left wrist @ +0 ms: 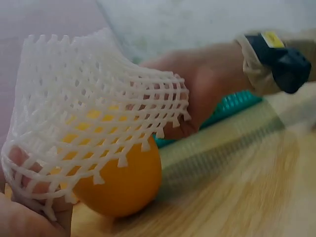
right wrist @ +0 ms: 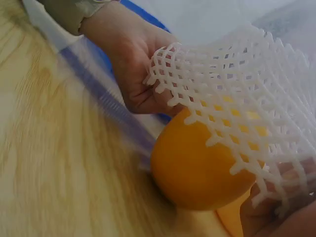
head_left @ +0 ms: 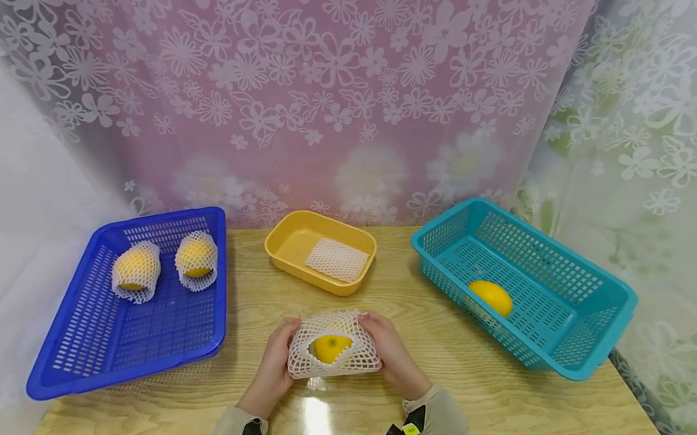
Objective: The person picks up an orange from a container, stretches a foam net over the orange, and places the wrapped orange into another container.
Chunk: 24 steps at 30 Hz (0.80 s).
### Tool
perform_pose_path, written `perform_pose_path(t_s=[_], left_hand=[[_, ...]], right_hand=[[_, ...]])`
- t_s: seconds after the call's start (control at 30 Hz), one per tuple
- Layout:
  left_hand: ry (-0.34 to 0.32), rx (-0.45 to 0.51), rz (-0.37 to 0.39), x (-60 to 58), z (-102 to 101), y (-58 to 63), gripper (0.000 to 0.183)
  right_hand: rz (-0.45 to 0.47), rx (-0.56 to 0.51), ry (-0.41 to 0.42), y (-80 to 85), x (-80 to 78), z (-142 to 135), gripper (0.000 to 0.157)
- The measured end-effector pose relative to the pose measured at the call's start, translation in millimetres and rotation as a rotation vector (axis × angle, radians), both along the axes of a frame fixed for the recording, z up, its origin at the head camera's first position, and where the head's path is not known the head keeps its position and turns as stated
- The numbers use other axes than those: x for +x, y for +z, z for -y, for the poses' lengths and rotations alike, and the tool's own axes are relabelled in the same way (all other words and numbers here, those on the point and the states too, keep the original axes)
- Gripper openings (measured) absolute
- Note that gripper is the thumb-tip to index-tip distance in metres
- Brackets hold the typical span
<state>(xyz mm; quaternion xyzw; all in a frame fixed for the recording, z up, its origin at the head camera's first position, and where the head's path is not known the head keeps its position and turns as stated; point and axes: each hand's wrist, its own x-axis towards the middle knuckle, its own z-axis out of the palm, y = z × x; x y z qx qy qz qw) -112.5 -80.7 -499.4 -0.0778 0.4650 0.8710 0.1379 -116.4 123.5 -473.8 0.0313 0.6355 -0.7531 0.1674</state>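
Observation:
At the table's front middle, a white foam fruit net point(head_left: 365, 356) is stretched sideways over a round yellow-orange fruit point(head_left: 332, 348). My left hand point(head_left: 275, 361) grips the net's left side, and my right hand point(head_left: 392, 355) grips its right side. Both wrist views show fingers inside the mesh at the net's edge. The net covers the upper part of the fruit point(left wrist: 123, 190), while the lower part point(right wrist: 195, 165) is bare and appears to rest on the wood. In the head view the fruit's top shows through the net's opening.
On the left, a blue basket point(head_left: 221, 299) holds two netted fruits point(head_left: 136, 268). A yellow tub point(head_left: 287, 264) at the back middle contains flat foam netting point(head_left: 337, 259). To the right, a teal basket point(head_left: 595, 337) holds one bare yellow fruit point(head_left: 491, 297).

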Motion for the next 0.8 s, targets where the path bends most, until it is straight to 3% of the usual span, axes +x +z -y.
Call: perform_pose_path(t_s=[0.17,0.33,0.6,0.8], left_hand=[[0.078,-0.273,-0.022,-10.4,-3,-10.1,0.016],[0.117,-0.579,-0.113,-16.3,-10,-12.2,0.015],[0.122,-0.860,-0.263,-21.1,-20,-13.7,0.010],[0.132,-0.971,-0.357,-21.1,-23,-16.7,0.011]], right_hand=[[-0.015,0.094,-0.021,-12.3,-5.3,2,0.029],[-0.023,0.180,-0.046,-23.3,-11.7,1,0.025],[-0.142,0.351,-0.043,-28.6,-14.6,5,0.024],[-0.178,0.472,-0.087,-30.2,-16.7,9,0.021]])
